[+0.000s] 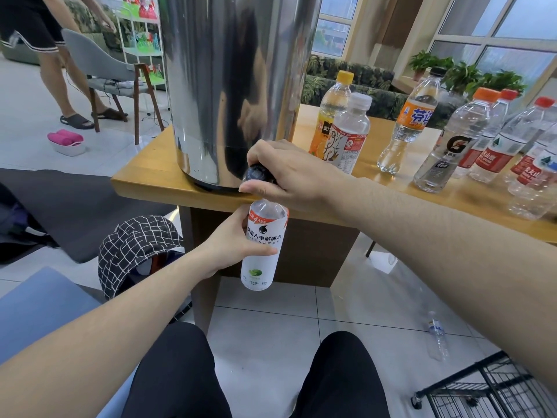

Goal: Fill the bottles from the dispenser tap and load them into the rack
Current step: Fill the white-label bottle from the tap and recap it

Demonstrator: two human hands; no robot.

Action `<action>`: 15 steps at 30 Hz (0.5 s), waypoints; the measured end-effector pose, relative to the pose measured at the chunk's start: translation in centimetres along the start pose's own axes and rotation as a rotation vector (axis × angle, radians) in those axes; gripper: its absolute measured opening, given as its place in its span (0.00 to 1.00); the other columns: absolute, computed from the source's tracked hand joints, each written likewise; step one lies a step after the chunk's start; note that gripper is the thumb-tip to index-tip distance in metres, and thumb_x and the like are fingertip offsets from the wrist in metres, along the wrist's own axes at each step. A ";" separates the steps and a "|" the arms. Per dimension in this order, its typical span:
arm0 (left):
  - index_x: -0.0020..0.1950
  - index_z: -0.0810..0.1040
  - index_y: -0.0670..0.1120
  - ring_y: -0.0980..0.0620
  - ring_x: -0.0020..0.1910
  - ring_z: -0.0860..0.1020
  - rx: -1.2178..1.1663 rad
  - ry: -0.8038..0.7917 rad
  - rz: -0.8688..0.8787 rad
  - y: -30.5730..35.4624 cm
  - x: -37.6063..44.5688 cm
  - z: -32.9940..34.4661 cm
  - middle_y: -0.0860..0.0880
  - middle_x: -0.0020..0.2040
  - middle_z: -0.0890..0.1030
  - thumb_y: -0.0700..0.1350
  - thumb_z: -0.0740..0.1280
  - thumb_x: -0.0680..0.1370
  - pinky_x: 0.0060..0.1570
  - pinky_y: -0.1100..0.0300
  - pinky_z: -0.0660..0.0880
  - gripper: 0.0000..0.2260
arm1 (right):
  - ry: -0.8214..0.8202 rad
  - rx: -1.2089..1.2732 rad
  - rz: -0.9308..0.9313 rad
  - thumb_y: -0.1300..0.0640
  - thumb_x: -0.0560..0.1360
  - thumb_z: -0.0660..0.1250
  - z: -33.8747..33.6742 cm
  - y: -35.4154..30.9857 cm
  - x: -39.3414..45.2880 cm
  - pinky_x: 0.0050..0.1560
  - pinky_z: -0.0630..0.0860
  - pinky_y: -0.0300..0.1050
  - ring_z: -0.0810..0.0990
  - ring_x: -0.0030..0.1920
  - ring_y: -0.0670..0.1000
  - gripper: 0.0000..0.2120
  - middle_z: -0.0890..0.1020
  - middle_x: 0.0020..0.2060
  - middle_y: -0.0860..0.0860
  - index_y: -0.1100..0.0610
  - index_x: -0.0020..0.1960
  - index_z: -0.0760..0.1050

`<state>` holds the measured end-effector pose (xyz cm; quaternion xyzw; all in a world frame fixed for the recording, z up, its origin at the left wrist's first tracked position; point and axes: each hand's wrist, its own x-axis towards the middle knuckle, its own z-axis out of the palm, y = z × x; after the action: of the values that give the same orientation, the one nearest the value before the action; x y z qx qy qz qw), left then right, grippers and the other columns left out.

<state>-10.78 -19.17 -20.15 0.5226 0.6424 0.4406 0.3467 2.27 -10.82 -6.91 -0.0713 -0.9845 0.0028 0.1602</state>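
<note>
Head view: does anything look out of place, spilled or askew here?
One clear bottle lies on its side on the floor tiles, between the table and the wire rack, while the other spare bottles stand on the table. I see no spill. The white bottle under the tap is upright.

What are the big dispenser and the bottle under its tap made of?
Dispenser: polished metal, likely stainless steel; it mirrors the room and hand. Bottle: apparently clear plastic under a glossy white printed sleeve; the shoulder is see-through.

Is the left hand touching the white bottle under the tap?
Touching. The head view shows the left hand wrapped round the white bottle, thumb across its label.
</note>
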 end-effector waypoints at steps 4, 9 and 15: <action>0.68 0.68 0.55 0.57 0.59 0.77 -0.011 0.002 -0.003 0.0 0.1 0.0 0.56 0.60 0.79 0.45 0.81 0.68 0.60 0.56 0.74 0.34 | 0.036 -0.014 -0.029 0.39 0.80 0.58 0.0 0.0 0.3 0.40 0.67 0.40 0.72 0.42 0.52 0.22 0.77 0.45 0.54 0.59 0.57 0.69; 0.67 0.68 0.56 0.58 0.58 0.77 -0.015 0.003 -0.001 0.0 0.0 0.1 0.57 0.59 0.79 0.45 0.81 0.68 0.58 0.58 0.74 0.33 | 0.033 0.020 -0.003 0.42 0.81 0.61 0.0 0.0 0.3 0.41 0.66 0.34 0.72 0.43 0.51 0.20 0.76 0.45 0.52 0.59 0.58 0.69; 0.67 0.67 0.57 0.59 0.58 0.77 -0.005 -0.001 0.004 0.1 0.1 0.1 0.57 0.59 0.78 0.45 0.81 0.68 0.58 0.58 0.73 0.33 | 0.029 0.065 0.016 0.44 0.81 0.61 -0.1 -0.2 0.4 0.42 0.67 0.38 0.72 0.42 0.51 0.19 0.75 0.43 0.51 0.60 0.59 0.68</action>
<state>-10.70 -19.07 -20.13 0.5233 0.6399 0.4425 0.3476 1.89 -10.95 -6.65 -0.0740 -0.9808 0.0351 0.1769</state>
